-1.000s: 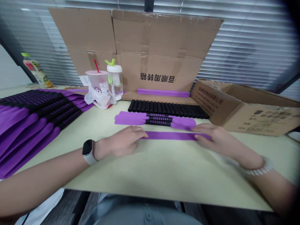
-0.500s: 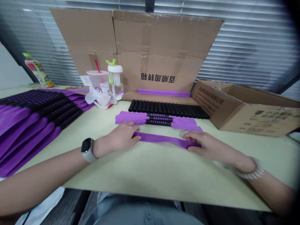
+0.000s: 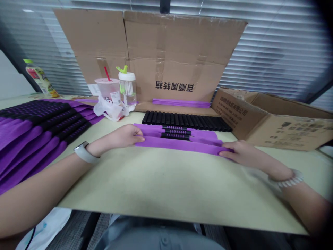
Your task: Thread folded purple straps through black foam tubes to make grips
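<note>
A flat purple strap (image 3: pixel 177 144) is stretched between my two hands, just in front of several purple straps with black slotted sleeves (image 3: pixel 176 132). My left hand (image 3: pixel 127 135) pinches the strap's left end between thumb and fingers. Its right end is gripped by my right hand (image 3: pixel 235 150), with fingers closed over it. Behind the sleeved straps lies a row of black ribbed tubes (image 3: pixel 186 120). Farther back, a small stack of purple strips (image 3: pixel 181 102) rests against the cardboard.
Many sleeved purple straps (image 3: pixel 44 121) are piled at the left. A pink-lidded cup (image 3: pixel 108 88) in a plastic bag, a clear water bottle (image 3: pixel 128 90) and a drink bottle (image 3: pixel 40 78) stand behind. An open cardboard box (image 3: pixel 273 121) sits right; a cardboard panel (image 3: pixel 182 48) rises behind.
My hands have moved apart and a little away from me. The strap, twisted and slack before, is now flat and drawn out straight, nearer the sleeved straps.
</note>
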Demonstrator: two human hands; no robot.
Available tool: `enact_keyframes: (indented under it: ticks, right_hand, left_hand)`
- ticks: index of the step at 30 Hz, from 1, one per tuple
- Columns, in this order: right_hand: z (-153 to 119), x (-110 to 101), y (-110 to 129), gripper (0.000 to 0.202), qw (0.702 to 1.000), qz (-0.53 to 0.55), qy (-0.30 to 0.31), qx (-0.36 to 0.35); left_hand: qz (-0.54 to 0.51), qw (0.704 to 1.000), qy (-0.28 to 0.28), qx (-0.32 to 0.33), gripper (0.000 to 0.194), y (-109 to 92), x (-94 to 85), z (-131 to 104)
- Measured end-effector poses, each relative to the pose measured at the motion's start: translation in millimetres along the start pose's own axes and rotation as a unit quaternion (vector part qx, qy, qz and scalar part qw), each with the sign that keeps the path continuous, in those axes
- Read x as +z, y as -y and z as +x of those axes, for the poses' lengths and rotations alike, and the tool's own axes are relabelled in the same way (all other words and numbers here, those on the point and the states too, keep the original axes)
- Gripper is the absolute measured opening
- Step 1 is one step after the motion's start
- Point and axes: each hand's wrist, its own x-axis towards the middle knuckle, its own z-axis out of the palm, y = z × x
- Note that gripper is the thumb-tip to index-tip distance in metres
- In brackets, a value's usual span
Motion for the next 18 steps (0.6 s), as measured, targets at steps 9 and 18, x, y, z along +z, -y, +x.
enact_keyframes:
  ticks: [9,18]
  right_hand:
    - [-15.7,-25.6,-49.2,0.045,0.995,0.041,0.019,0.091]
    - [-30.4,-43.1,-57.1,0.056,0.959,0.172,-0.154,0.163]
  left_hand:
    - [-0.085,0.993,0.018,-0.084,0.037,19.5,-18.8,2.6]
    - [-0.216,0.972,0.007,-0.091,0.027,36.9,-20.3,8.1]
